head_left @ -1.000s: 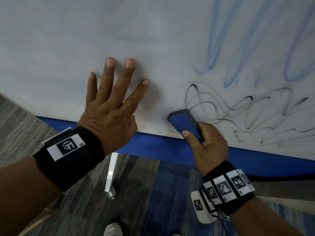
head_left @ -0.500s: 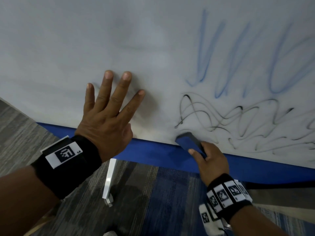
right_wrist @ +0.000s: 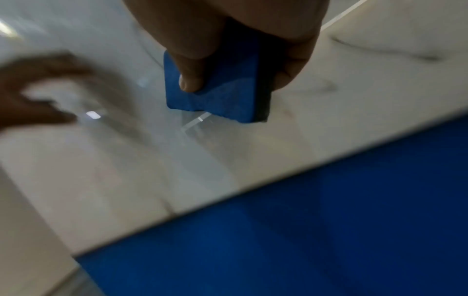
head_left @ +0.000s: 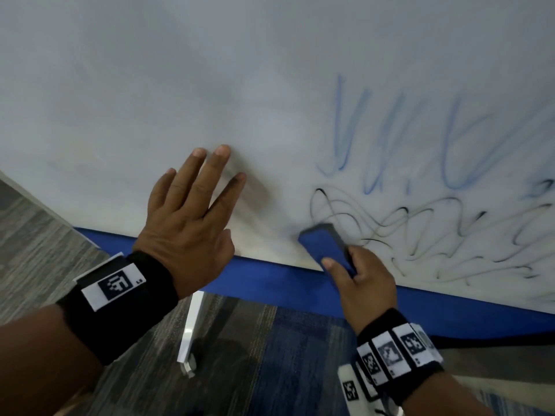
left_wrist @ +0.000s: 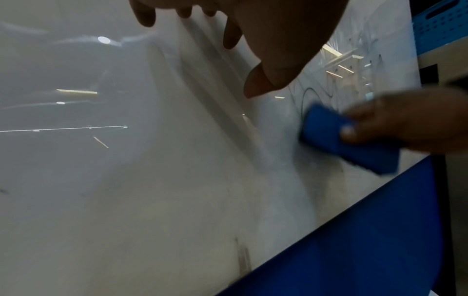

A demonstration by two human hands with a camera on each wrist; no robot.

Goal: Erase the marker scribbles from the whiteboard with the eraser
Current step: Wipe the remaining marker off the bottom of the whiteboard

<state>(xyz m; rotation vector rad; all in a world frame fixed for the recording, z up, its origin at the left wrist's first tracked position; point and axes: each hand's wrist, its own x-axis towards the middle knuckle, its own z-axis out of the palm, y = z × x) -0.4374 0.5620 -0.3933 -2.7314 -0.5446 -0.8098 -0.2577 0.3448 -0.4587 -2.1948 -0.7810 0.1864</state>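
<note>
Glossy whiteboard (head_left: 180,85), blue bottom edge (head_left: 270,280). Left hand (head_left: 186,229) flat on it, fingers spread. Right hand (head_left: 366,283) clamped on blue rectangular foam eraser (head_left: 326,244), dark underside pressed against board near lower edge, touching black looping scribbles (head_left: 420,229); faded blue scribbles (head_left: 390,139) above. Striped grey-blue carpet (head_left: 270,370) below.

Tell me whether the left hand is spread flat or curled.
Spread flat. The left hand lies open against the whiteboard, fingers straight and fanned apart, holding nothing; the right hand holds the eraser.
</note>
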